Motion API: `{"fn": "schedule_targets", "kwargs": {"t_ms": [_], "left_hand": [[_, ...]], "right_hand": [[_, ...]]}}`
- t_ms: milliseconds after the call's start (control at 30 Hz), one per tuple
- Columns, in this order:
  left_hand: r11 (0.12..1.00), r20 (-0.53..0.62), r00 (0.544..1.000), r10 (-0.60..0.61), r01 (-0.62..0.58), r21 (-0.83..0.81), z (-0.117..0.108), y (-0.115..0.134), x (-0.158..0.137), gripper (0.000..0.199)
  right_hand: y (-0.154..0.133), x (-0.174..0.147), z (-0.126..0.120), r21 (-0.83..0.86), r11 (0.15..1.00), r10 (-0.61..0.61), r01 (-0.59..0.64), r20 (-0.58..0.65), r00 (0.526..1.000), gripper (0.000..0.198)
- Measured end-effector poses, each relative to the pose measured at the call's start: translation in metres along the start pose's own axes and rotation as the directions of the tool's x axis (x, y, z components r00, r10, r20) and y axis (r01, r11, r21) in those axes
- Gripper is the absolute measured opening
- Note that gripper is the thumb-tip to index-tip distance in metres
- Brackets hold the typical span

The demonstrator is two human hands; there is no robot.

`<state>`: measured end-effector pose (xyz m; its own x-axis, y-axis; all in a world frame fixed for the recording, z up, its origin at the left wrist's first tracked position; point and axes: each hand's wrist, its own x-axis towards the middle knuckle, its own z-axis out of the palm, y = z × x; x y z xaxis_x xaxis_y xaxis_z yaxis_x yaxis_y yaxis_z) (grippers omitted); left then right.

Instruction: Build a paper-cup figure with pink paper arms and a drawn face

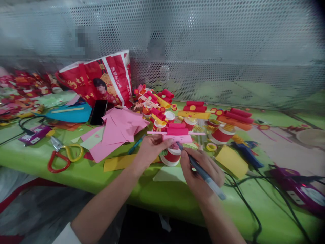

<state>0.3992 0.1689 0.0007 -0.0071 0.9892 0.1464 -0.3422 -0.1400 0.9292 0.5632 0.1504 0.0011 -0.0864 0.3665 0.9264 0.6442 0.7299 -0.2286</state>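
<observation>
My left hand (151, 149) pinches the left side of a paper doll (181, 138), whose pink rolled face carries small drawn marks under a red rolled paper hat. The doll stands on a red and white paper cup (171, 159), with a coiled paper strip between. In my right hand (203, 166) is a dark pen (204, 174) with a clear end, its tip at the lower edge of the pink face. Behind stand other finished-looking dolls, one with a yellow face (194, 114) and one with an orange face (235, 121). A pale green paper piece (169, 174) lies in front of the cup.
Left of my hands lie pink paper sheets (122, 127), a phone (99, 113) and scissors (59, 162). A red bag (101, 78) leans at the back mesh panel (203, 44). Yellow paper (232, 162), black cables and a purple power strip (299, 189) occupy the right of the green table (152, 195).
</observation>
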Motion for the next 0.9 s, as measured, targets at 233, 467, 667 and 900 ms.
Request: {"fn": "schedule_targets", "kwargs": {"t_ms": [233, 467, 667, 900], "left_hand": [[1.000, -0.002, 1.000, -0.003, 0.003, 0.006, -0.004, 0.001, -0.002, 0.029], [0.999, -0.045, 0.999, -0.014, 0.012, -0.037, -0.008, -0.002, -0.001, 0.023], [1.000, -0.040, 0.999, -0.019, 0.019, -0.008, -0.012, -0.001, -0.001, 0.023], [1.000, -0.027, 0.999, -0.021, 0.021, -0.003, -0.013, 0.001, 0.000, 0.025]], "right_hand": [[-0.004, -0.003, -0.012, 0.142, 0.988, 0.065, -0.055, -0.060, 0.996, 0.025], [-0.003, -0.006, -0.016, 0.193, 0.981, 0.059, -0.036, -0.115, 0.992, 0.023], [-0.005, -0.005, -0.019, 0.207, 0.978, 0.036, -0.011, -0.117, 0.992, 0.025], [-0.002, -0.008, -0.020, 0.260, 0.964, -0.005, 0.050, -0.170, 0.985, 0.026]]}}
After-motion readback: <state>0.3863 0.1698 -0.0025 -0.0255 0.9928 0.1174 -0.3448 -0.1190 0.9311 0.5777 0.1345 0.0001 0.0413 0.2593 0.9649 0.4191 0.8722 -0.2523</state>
